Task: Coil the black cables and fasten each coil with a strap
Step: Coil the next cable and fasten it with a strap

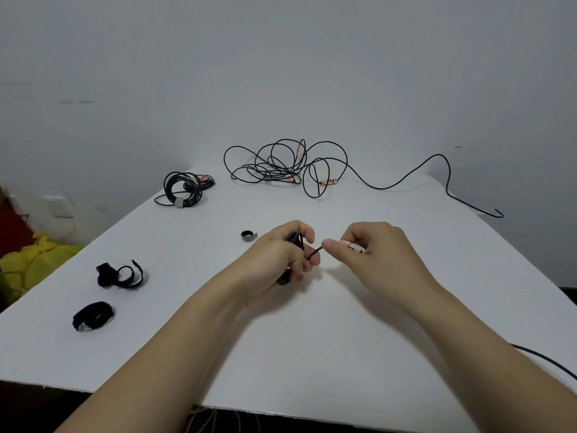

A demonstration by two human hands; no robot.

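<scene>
My left hand [282, 256] grips a small coil of black cable [293, 242] above the middle of the white table [281, 354]. My right hand [371, 254] pinches the free end of that cable [315, 253], which carries a pink tag. Most of the coil is hidden inside my fingers. A rolled grey strap [249, 236] lies just left of my left hand. Two black straps [120, 274] [93, 315] lie at the near left. A coiled cable fastened with a grey strap [182, 189] sits at the far left.
A loose tangle of black cable [281, 165] lies at the table's far edge, its tail [449, 185] trailing off to the right. Another cable [549, 360] crosses the near right corner. A yellow bag [37, 260] sits on the floor to the left.
</scene>
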